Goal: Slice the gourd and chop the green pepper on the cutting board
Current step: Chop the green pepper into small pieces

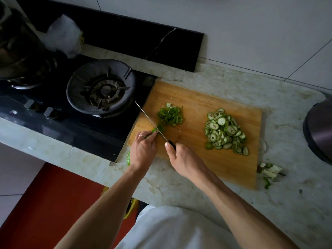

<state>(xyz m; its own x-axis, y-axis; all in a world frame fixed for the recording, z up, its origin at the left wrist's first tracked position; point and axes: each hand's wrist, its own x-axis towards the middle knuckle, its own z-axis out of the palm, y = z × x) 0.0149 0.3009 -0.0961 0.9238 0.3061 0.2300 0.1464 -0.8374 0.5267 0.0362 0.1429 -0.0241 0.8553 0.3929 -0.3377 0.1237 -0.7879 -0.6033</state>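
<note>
Marble counter (pixel 233 186) runs under everything. Gas stove (pixel 71 105) sits just left of cutting board (pixel 206 105), touching its left edge. Heap of gourd slices (pixel 225 131) on board's right half. Smaller pile of chopped green pepper (pixel 170 115) on board's left half. Right hand (pixel 181 155) at board's near edge, wrapped round black knife (pixel 152 122) handle, blade angled over board's left edge. Left hand (pixel 142 148) at board's near-left corner, fingers curled down pinning last uncut pepper piece (pixel 154 130) beside blade. Scraps (pixel 269 170) just off board's right end.

No legible text, label, brand, number or sign on any surface in view.
</note>
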